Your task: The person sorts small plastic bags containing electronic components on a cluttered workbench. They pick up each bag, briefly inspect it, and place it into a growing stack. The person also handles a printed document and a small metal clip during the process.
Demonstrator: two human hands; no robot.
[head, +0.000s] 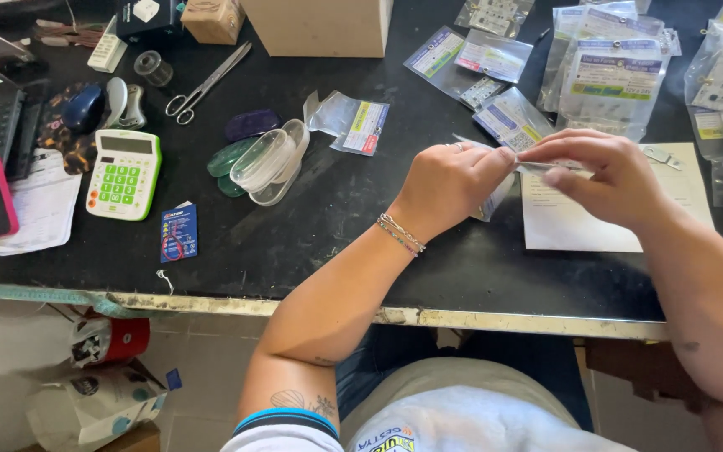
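Here, a small clear bag [495, 197] is being held just above a black table [328, 226], near a white sheet [571, 222]. It is being pinched at one edge by the left hand [449, 184], fingers closed, and at its top strip by the right hand [608, 176], thumb and fingertips pressed together. The bag is being judged light, limp and slippery, best gripped along its stiffer sealed edge. A calculator [124, 174] and scissors [207, 84] are lying well apart.

Calculator [124, 174] left of scissors [207, 83]
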